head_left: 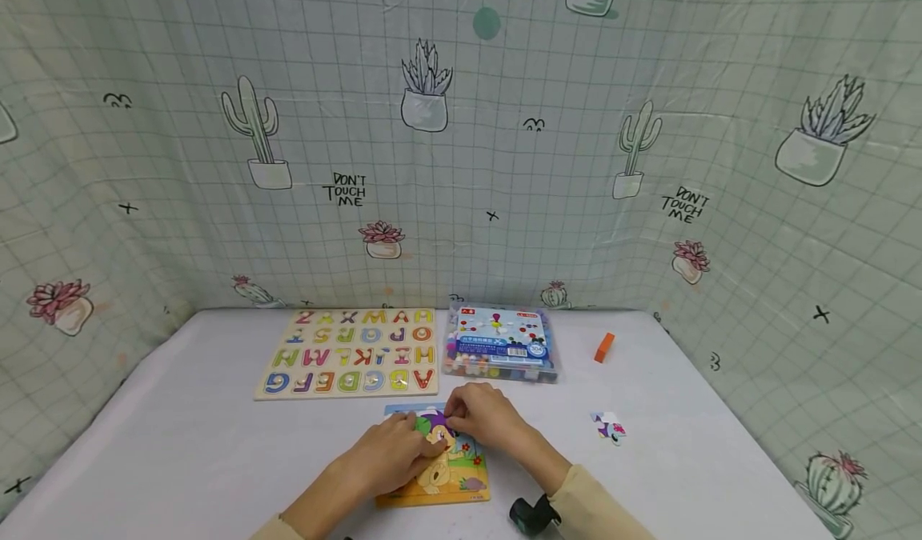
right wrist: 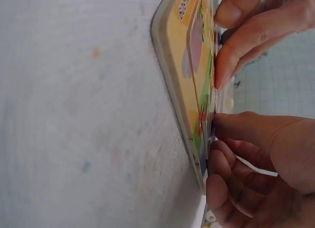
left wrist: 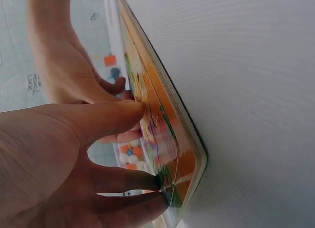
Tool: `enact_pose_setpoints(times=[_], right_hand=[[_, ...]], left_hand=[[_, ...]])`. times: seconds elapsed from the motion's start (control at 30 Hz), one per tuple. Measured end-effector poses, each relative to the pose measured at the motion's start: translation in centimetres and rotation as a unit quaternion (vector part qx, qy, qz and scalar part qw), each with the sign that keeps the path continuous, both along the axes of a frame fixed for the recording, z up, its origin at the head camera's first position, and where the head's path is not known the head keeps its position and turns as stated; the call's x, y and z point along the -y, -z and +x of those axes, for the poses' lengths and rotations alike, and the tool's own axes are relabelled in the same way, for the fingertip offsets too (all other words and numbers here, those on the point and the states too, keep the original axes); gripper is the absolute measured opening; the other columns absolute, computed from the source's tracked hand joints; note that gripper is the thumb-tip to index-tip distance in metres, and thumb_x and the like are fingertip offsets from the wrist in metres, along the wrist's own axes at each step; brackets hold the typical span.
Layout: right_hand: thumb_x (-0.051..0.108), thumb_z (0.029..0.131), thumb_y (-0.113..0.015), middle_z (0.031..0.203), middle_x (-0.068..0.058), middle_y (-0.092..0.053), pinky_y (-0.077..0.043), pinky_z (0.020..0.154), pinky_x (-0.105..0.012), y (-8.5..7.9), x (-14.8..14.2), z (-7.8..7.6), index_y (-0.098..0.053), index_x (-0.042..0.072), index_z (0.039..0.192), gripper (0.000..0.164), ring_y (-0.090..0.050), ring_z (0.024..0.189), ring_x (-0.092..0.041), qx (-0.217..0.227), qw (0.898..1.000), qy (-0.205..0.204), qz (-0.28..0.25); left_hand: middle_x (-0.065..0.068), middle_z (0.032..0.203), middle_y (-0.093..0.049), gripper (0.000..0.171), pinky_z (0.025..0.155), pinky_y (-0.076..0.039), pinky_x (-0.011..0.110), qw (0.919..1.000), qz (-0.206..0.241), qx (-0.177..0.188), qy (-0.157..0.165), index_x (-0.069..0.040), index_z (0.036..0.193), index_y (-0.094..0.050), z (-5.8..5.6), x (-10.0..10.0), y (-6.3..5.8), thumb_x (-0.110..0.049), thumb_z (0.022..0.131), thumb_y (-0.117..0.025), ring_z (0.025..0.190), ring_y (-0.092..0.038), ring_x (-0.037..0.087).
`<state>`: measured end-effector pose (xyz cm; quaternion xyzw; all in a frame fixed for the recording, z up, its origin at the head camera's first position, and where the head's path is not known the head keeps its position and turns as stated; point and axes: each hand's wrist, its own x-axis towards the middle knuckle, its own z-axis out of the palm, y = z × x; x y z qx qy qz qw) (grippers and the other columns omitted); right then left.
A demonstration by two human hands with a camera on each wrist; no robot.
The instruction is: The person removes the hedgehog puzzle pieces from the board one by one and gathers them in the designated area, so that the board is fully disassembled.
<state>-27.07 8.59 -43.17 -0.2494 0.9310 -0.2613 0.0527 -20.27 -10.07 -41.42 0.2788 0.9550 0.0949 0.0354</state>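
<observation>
A cartoon jigsaw puzzle point(head_left: 471, 488) in a flat board with an orange lower border lies in front of me. My left hand point(head_left: 392, 452) rests across its left side, and in the left wrist view the thumb and fairly straight fingertips point(left wrist: 130, 110) press on its surface. At the upper right of the picture, my right hand point(head_left: 486, 416) has curled fingers and pinches a puzzle piece point(right wrist: 211, 134). That piece sits slightly raised at the board's edge, mostly hidden by the fingers. Both hands cover part of the picture.
Behind the puzzle lie a wooden alphabet board point(head_left: 346, 368) and a clear box of colored beads point(head_left: 500, 348). To the right are loose puzzle pieces point(head_left: 609, 428) and an orange block point(head_left: 604, 347). A black object point(head_left: 531, 516) is by the right sleeve.
</observation>
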Motion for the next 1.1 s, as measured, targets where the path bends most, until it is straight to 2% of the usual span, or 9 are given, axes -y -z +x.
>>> enact_pose_setpoints(times=[0.5, 0.7, 0.97, 1.1], right_hand=[[0.014, 0.086, -0.073, 0.072, 0.003, -0.063, -0.043, 0.060, -0.021, -0.24, -0.14, -0.43, -0.068, 0.009, 0.084, 0.007, -0.052, 0.064, -0.008, 0.052, 0.998, -0.008, -0.027], [0.021, 0.086, -0.073, 0.067, 0.004, -0.061, -0.038, 0.056, -0.020, -0.59, 0.04, -0.42, -0.069, 0.009, 0.080, 0.014, -0.049, 0.061, -0.008, 0.056, 0.998, -0.002, -0.024], [0.024, 0.086, -0.075, 0.063, 0.006, -0.059, -0.035, 0.051, -0.017, -0.53, 0.22, -0.57, -0.070, 0.010, 0.075, 0.017, -0.047, 0.057, -0.005, 0.043, 0.998, 0.016, -0.038], [0.024, 0.085, -0.076, 0.064, 0.006, -0.059, -0.036, 0.051, -0.017, -0.51, 0.27, -0.68, -0.070, 0.010, 0.075, 0.018, -0.047, 0.058, -0.005, 0.050, 0.998, 0.021, -0.044]], left_hand=[[0.030, 0.132, -0.058, 0.026, 0.087, -0.053, 0.060, 1.0000, 0.006, 0.005, -0.006, -0.030, 0.121, -0.071, 0.09, 0.03, 0.15, -0.031, 0.097, -0.060, 0.124, -0.055, 0.044], [0.029, 0.132, -0.058, 0.027, 0.087, -0.053, 0.059, 1.0000, -0.004, 0.003, -0.004, -0.031, 0.122, -0.070, 0.05, 0.05, 0.21, -0.031, 0.096, -0.061, 0.124, -0.055, 0.044], [0.027, 0.134, -0.057, 0.028, 0.088, -0.053, 0.060, 0.9999, -0.013, 0.009, -0.006, -0.033, 0.123, -0.069, -0.08, 0.04, 0.28, -0.031, 0.096, -0.061, 0.126, -0.054, 0.042], [0.028, 0.135, -0.057, 0.030, 0.088, -0.052, 0.060, 0.9997, -0.021, 0.008, -0.002, -0.034, 0.125, -0.068, -0.08, 0.06, 0.28, -0.031, 0.096, -0.061, 0.126, -0.054, 0.042]])
